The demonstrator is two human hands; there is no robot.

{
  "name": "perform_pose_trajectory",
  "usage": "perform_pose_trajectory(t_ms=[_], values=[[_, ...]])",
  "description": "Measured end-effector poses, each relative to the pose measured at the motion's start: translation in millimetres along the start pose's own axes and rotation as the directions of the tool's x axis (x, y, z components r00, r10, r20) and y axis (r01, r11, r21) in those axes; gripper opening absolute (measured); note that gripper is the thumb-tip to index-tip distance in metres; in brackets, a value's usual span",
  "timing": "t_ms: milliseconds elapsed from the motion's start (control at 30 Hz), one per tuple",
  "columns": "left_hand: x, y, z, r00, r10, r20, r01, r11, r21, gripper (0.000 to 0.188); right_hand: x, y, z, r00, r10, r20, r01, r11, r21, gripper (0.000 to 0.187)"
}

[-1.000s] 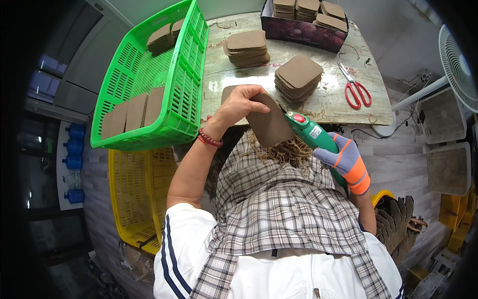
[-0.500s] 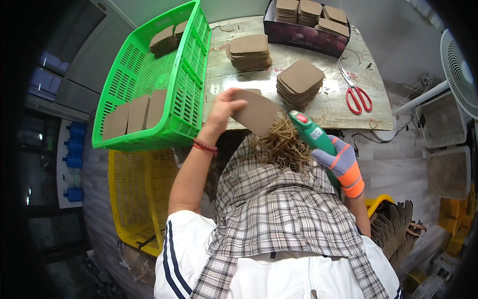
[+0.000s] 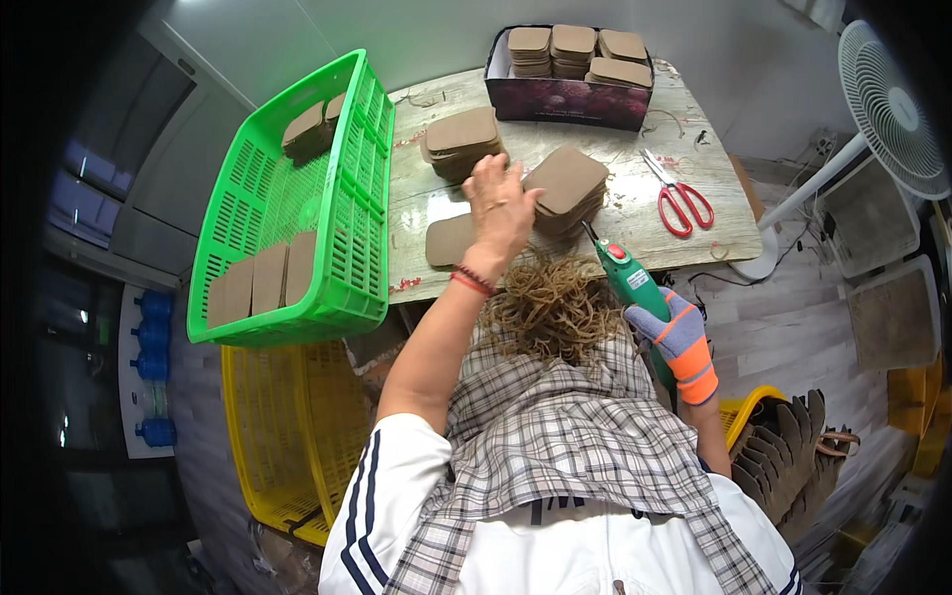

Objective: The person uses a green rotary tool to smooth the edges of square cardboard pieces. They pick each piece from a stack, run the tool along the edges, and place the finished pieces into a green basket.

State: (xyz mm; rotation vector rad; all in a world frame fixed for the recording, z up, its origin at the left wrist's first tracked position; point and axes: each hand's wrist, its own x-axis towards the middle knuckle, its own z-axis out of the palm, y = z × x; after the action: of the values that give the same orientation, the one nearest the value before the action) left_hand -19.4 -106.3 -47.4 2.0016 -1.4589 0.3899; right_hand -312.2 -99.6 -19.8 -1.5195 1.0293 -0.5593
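Observation:
My left hand (image 3: 503,206) is bare and its fingers are spread over the table, the fingertips at the left edge of a stack of brown rounded-corner pads (image 3: 567,183). Whether they touch the top pad is unclear. Beside that wrist a brown pad (image 3: 448,242) lies flat near the table's front edge, and a second stack of pads (image 3: 462,134) stands just beyond the fingers. In a grey and orange glove, my right hand (image 3: 674,337) grips a green handheld power tool (image 3: 631,283) with a red button, its narrow metal tip pointing toward the nearer stack.
Curly brown offcut strips (image 3: 555,307) are heaped in my lap on the checked apron. Red-handled scissors (image 3: 684,206) lie at the table's right. A green crate (image 3: 342,238) with pads stands left, a dark box (image 3: 570,102) of pads behind. Right stands a white fan (image 3: 897,114).
The pad my left hand held is out of it. That hand has opened and moved right to the nearer stack. The right hand keeps its hold on the tool.

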Motion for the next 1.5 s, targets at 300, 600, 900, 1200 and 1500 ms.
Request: perform_pose_trajectory(t_ms=[300,600,900,1200,1500], values=[[8,21,22,0.996,-0.052,0.069,0.048,0.997,0.065,0.049,-2,4,-9,0.999,0.013,-0.038,-0.011,0.999,0.043,0.042],[14,28,19,0.942,-0.259,0.213,0.334,0.689,-0.643,0.027,1,11,-11,0.997,-0.032,-0.066,0.035,0.998,0.049,0.039],[-3,74,-17,0.733,-0.359,0.578,0.132,-0.758,-0.639,0.038,-6,-10,-5,0.996,-0.019,-0.089,0.033,0.988,0.150,0.034],[-5,85,-6,0.736,-0.282,0.615,0.007,-0.906,-0.424,0.034,-13,-34,7,0.995,-0.031,-0.091,0.049,0.979,0.196,0.025],[-30,101,4,0.730,-0.228,0.644,0.100,-0.897,-0.430,0.040,-10,-39,6,0.991,-0.047,-0.125,0.076,0.968,0.240,0.029]])
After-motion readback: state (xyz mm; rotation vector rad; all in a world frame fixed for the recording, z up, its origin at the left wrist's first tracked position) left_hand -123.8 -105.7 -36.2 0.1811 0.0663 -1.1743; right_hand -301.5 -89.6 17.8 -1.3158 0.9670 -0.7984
